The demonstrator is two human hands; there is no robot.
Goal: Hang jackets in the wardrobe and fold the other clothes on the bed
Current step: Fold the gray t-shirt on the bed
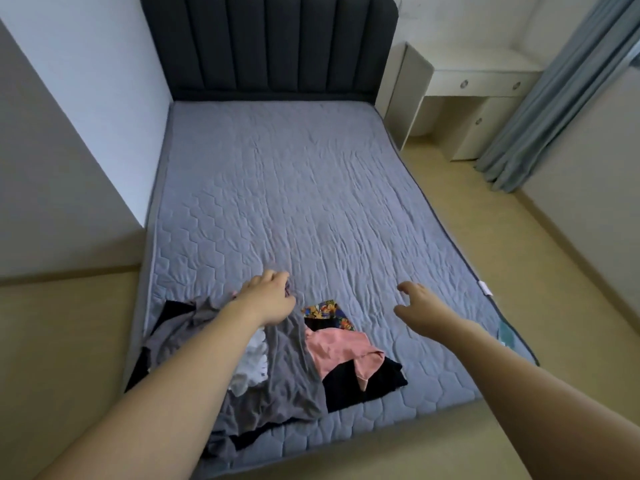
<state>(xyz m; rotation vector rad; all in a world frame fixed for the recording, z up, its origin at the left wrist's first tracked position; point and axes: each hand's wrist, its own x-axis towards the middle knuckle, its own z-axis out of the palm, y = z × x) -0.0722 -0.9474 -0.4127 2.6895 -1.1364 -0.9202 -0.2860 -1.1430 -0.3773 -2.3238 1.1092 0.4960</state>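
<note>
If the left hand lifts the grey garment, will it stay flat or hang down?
The grey garment lies crumpled in soft folds, so it will probably hang limp. The left hand grips one edge, and the white piece lying on it may slide off.

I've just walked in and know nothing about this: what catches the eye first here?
The heap of clothes at the foot of the bed, grey, pink, black and white in a tangle. The left hand grips the grey cloth at the heap's far edge, while the right hand hovers open above the bare quilt beside it.
</note>
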